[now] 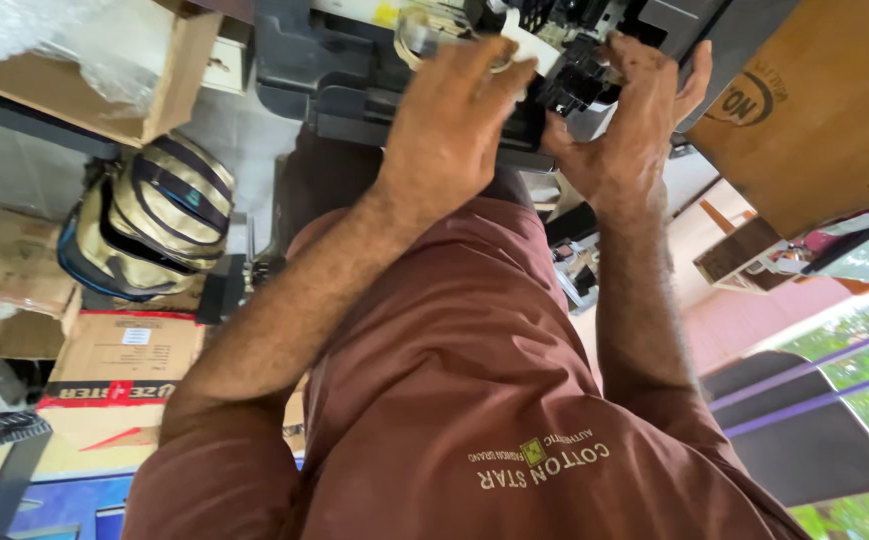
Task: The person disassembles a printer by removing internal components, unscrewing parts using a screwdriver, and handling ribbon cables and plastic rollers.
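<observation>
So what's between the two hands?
Head view: a black plastic part of the dark machine sits between the left hand and right hand.

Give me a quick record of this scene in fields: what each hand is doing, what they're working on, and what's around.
Left hand: spread over the front of the dark grey machine, fingers on a pale strip
Right hand: gripping a black inner part of the machine
Clothing: reddish-brown shirt
Nearby: striped backpack, cardboard boxes, wooden board
View: image appears upside down
</observation>
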